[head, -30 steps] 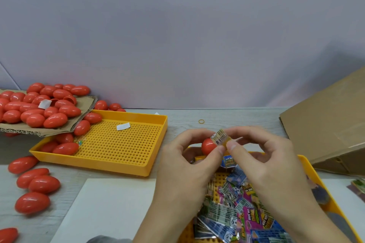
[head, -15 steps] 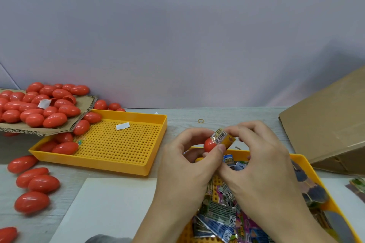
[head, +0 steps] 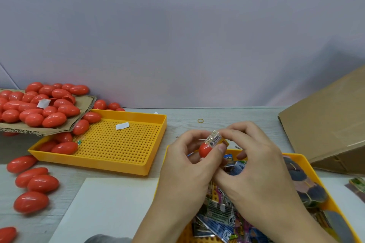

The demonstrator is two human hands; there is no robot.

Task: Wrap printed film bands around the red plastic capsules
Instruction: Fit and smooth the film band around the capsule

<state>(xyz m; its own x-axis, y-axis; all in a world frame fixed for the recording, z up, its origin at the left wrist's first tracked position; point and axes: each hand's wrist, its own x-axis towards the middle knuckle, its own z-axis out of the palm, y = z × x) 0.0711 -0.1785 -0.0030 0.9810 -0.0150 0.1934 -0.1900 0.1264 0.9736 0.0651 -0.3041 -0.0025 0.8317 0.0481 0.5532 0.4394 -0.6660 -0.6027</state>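
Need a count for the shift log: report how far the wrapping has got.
Done: no finished capsules visible. In hand: left hand and right hand work a printed band onto one red capsule. Left: the capsule pile on cardboard and the loose bands.

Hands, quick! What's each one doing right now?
Left hand: holding the red capsule.
Right hand: pinching the printed film band on that capsule.
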